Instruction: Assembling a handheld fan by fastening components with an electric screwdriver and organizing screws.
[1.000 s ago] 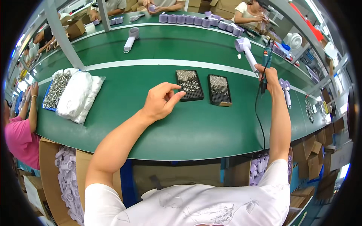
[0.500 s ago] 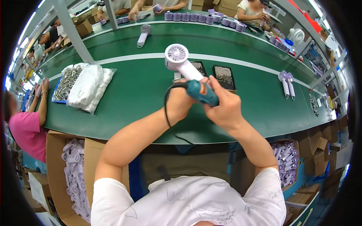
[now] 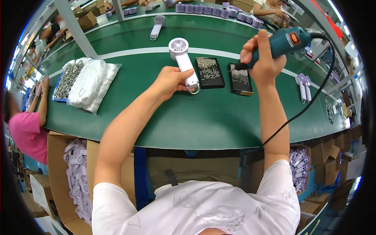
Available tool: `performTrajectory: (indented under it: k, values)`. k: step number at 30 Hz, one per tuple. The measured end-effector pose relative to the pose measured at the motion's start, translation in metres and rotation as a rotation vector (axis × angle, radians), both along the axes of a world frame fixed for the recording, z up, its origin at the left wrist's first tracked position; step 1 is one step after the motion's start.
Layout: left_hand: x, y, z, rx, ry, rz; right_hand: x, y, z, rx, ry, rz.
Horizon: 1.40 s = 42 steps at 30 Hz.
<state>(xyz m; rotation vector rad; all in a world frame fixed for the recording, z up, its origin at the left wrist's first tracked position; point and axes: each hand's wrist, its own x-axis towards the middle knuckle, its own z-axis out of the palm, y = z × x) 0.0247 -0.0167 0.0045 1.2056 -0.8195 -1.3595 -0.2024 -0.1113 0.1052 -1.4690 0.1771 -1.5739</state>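
Note:
My left hand [image 3: 171, 81] is closed around the handle of a white-lilac handheld fan [image 3: 182, 60]. Its round grille points away from me and a small metal loop hangs at the handle's near end. In my right hand [image 3: 267, 62] I grip a teal electric screwdriver [image 3: 282, 44] with an orange switch and a black cord. The dark nose of the screwdriver points left, over the right-hand black tray [image 3: 246, 93] of small metal screws. A second black screw tray [image 3: 214, 85] lies between that one and the fan.
Left on the green table [image 3: 133, 105] are a white plastic bag [image 3: 92, 88] and a blue tray of metal loops [image 3: 69, 84]. One fan [image 3: 157, 27] lies farther off, two fans [image 3: 303, 87] at right. Boxes of fan parts [image 3: 78, 176] stand below. Co-workers sit around.
My hands have come apart. The screwdriver has left the fan and swung up and right toward the right screw tray. The fan now lies lower, held only by my left hand.

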Motion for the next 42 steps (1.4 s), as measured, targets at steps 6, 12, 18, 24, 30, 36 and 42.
performTrajectory:
  k: [6,12,18,24,30,36,42]
  values:
    - [-0.009,-0.003,-0.023,0.082,-0.135,-0.017,0.028,-0.018,-0.03,0.028,0.097,0.06]
    - [-0.012,-0.004,-0.016,0.115,-0.097,-0.01,0.041,-0.035,-0.054,0.102,0.153,0.113]
    - [-0.01,-0.001,-0.019,0.117,-0.093,-0.004,0.053,-0.036,-0.073,0.184,0.087,0.138]
    - [-0.01,0.0,-0.018,0.087,-0.107,-0.008,0.062,-0.02,-0.063,0.355,0.134,0.016]
    - [-0.013,0.0,-0.015,0.087,-0.142,0.005,0.061,-0.023,-0.065,0.335,0.108,0.017]
    - [-0.013,0.001,-0.016,0.084,-0.153,0.009,0.062,-0.021,-0.066,0.324,0.117,0.027]
    - [-0.014,-0.001,-0.016,0.066,-0.156,0.014,0.062,-0.02,-0.065,0.281,0.176,-0.013]
